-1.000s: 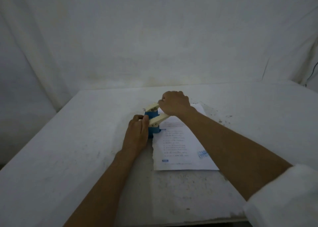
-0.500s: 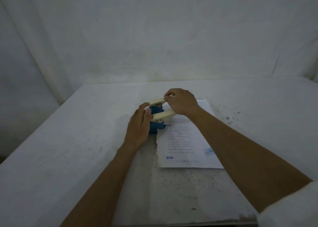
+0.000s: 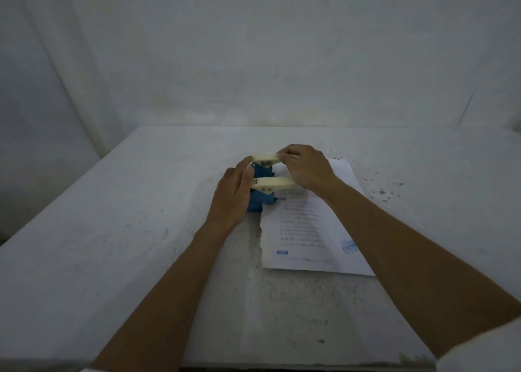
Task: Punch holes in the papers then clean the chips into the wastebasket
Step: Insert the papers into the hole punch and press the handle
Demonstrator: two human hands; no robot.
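Hands met at a blue hole punch (image 3: 262, 199) standing mid-way across a white table (image 3: 112, 230), against the upper left edge of a printed paper (image 3: 304, 230). The left hand (image 3: 232, 194) pressed nearly straight fingers to the punch's left side. The right hand (image 3: 306, 168) curled over the ends of its cream lever arms (image 3: 270, 184). Dark specks (image 3: 381, 192) dotted the table right of the paper.

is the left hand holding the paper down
No, the left hand rests against the punch, beside the paper and not on it.
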